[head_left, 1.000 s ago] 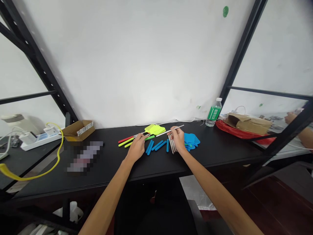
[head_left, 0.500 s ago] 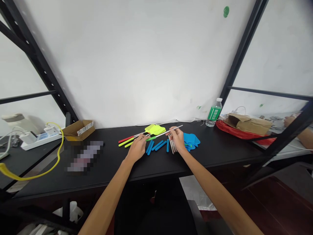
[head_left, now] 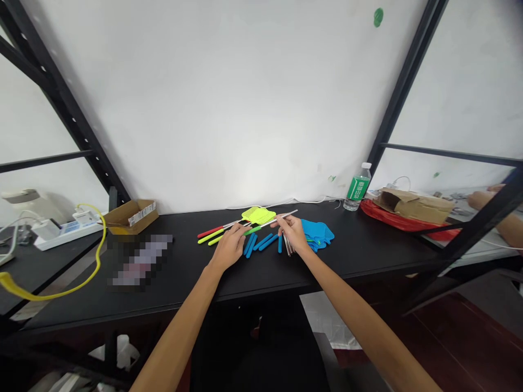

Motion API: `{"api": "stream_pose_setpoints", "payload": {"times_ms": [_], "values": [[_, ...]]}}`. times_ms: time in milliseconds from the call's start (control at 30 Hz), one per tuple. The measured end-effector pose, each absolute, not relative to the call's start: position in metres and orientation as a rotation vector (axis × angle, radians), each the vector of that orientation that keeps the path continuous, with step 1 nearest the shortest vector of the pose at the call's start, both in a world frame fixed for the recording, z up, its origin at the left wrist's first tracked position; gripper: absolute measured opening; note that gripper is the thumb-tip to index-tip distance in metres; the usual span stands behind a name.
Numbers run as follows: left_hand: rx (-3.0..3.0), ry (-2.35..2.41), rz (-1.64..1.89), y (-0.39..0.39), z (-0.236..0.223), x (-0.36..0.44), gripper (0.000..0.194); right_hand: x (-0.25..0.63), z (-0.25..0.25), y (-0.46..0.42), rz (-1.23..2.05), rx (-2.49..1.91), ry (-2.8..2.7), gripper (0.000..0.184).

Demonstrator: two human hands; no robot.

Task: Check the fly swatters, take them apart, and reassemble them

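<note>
My right hand (head_left: 293, 234) pinches a thin metal rod (head_left: 281, 216) that slants up to the right. The rod's lower end meets a green handle (head_left: 252, 231), on which the fingers of my left hand (head_left: 229, 245) are closed. Between my hands lie several blue handles (head_left: 263, 241). More metal rods (head_left: 287, 247) lie under my right hand. A stack of blue swatter heads (head_left: 318, 235) sits just right of it. Yellow swatter heads (head_left: 258, 215) and finished red and yellow-green swatters (head_left: 211, 234) lie behind my left hand.
On the black table (head_left: 196, 272), an open cardboard box (head_left: 129, 215) stands at the left, a green-labelled water bottle (head_left: 357, 188) at the right. A red tray with a brown paper bag (head_left: 412, 206) lies beyond. Another person's hand (head_left: 486, 197) works at far right. Black shelf posts flank the table.
My right hand has slid the metal rod a little leftward towards my left hand and the green handle. My left hand has hardly moved.
</note>
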State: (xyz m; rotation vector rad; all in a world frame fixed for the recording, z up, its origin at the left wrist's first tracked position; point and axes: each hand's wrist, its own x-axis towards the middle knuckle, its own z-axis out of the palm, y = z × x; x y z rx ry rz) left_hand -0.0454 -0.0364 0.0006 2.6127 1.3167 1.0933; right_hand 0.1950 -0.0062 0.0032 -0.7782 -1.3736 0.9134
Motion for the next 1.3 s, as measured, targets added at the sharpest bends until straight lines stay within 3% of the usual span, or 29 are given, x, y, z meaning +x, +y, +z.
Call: {"api": "stream_pose_setpoints", "payload": {"times_ms": [600,900,1033,1100,1200,1300], "values": [[2.588,1.258,1.044,-0.045,0.007,-0.041,0.044,0.191,0.001,-0.015,0.960,-0.773,-1.743,0.039],[2.554,1.494,1.009,-0.044,0.006,-0.044,0.035,0.197,0.012,-0.022,0.629,-0.919,-1.793,0.029],[2.572,1.516,1.079,-0.041,0.003,-0.044,0.036,0.236,0.020,-0.030,0.260,-1.274,-1.709,0.027],[2.583,1.502,1.131,-0.040,0.002,-0.043,0.037,0.261,0.021,-0.036,0.057,-1.531,-1.733,0.033],[2.580,1.488,1.151,-0.039,0.001,-0.042,0.037,0.290,0.018,-0.044,0.010,-1.784,-1.905,0.063],[2.579,1.486,1.167,-0.039,0.001,-0.042,0.037,0.298,0.015,-0.047,-0.024,-1.928,-2.026,0.069]]}}
